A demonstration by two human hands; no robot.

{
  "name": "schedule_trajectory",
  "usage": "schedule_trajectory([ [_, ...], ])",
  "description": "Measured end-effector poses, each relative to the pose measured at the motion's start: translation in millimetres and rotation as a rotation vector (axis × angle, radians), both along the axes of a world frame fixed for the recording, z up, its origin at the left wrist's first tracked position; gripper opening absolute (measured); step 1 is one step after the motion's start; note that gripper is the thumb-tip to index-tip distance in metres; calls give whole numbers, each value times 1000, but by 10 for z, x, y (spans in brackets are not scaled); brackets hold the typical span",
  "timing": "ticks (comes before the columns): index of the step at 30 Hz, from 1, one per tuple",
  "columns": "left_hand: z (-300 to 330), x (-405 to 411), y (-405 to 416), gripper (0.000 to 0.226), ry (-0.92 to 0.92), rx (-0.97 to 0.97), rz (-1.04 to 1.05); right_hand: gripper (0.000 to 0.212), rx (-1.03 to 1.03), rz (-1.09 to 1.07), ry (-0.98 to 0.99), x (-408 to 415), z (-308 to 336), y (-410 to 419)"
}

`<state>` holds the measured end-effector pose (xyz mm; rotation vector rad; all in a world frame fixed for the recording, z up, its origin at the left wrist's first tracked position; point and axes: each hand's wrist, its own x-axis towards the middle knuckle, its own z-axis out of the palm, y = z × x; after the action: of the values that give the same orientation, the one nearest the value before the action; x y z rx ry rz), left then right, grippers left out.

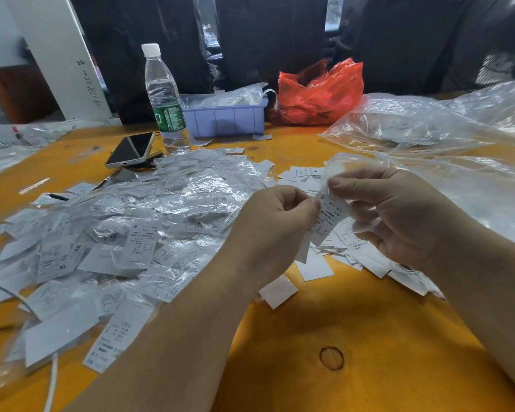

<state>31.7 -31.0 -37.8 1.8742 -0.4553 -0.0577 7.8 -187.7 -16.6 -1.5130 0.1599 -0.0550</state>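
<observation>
A white printed size label point(327, 217) marked S hangs above the orange table point(369, 337). My left hand point(275, 221) pinches its left edge between thumb and curled fingers. My right hand point(399, 215) pinches its top corner with thumb and forefinger, along with a small clear plastic sleeve point(335, 165) that rises above the fingers. A big heap of labels in clear sleeves point(125, 233) lies to the left. Loose bare labels point(348, 254) lie under and beyond my hands.
A water bottle point(164, 99), a phone point(131, 150), a purple bin point(225, 118) and a red plastic bag point(320, 93) stand at the back. Large clear bags point(428, 126) fill the right side. A white cable point(52, 379) runs at lower left.
</observation>
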Motion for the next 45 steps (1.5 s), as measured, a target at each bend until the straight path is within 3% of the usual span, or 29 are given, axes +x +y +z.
schedule_trajectory([
  [11,30,-39,-26,24,-50,40,-25,19,-82,-64,13,-5,-7,26],
  [20,2,22,10,26,-43,6,79,3,80,18,43,-29,29,45],
  [27,-5,-1,-11,23,2,-1,-1,1,-37,-41,54,3,3,22],
  [33,0,-12,-6,23,10,1,-17,30,-76,-16,5,10,-27,25],
  [43,13,-31,-23,18,-28,64,-104,12,-105,-76,-30,26,-40,9],
  [45,10,-25,-23,19,-42,67,-82,16,-126,-69,-20,30,-47,3],
])
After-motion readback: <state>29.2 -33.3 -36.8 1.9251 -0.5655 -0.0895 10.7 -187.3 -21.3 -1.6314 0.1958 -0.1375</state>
